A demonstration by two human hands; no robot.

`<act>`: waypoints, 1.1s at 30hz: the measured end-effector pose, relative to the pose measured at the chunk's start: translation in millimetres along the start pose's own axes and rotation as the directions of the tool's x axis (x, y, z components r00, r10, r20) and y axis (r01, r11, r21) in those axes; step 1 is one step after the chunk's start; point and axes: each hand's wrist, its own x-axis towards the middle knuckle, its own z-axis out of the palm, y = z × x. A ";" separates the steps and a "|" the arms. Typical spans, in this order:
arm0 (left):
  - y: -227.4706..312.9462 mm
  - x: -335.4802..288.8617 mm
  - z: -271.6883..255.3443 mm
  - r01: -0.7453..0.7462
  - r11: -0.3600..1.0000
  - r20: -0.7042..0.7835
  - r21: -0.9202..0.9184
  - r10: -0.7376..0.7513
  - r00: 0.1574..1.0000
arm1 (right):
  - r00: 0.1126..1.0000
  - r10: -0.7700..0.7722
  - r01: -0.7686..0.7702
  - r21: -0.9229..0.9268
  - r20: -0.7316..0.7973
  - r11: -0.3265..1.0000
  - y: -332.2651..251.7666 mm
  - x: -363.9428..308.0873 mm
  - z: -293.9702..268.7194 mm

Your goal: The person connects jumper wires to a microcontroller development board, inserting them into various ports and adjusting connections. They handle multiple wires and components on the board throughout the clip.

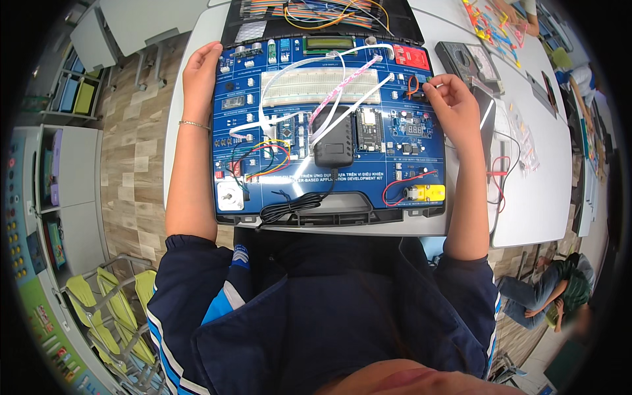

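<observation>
In front of me lies an opened black case with a blue electronics board (263, 170) set in it. At its far left edge, my left hand (199, 69) is closed around the rim. My right hand (453, 105) pinches the right edge, thumb and forefinger together beside a small red-orange wire loop (413, 85). A white breadboard (316, 87) and a small display (320, 45) sit on the board. White and pink cables cross it. A black power adapter (333, 141) lies over the middle, its coiled cord (289, 208) near the front. A yellow motor (424, 193) sits at the near right.
The case lid (408, 20) holds ribbon jumper wires (322, 10). Right of the case are a multimeter (471, 64) and red and black leads (500, 174) on the white table (533, 214). Green chairs (108, 303) stand lower left. Another person (553, 289) sits at right.
</observation>
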 end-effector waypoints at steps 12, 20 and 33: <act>-0.5 5.4 3.5 -0.043 0.999 0.016 -0.018 0.044 0.999 | 0.879 -0.475 0.465 -0.149 -0.039 0.872 -28.8 -0.7 13.2; -1.3 6.1 3.5 -0.057 0.998 0.010 -0.024 0.057 0.998 | 0.834 -0.536 0.537 -0.410 0.131 0.737 -40.2 16.6 24.7; -5.8 9.9 3.4 -0.057 0.998 0.007 -0.023 0.058 0.998 | 0.568 -0.736 0.814 -0.384 0.369 0.435 -50.1 34.2 11.9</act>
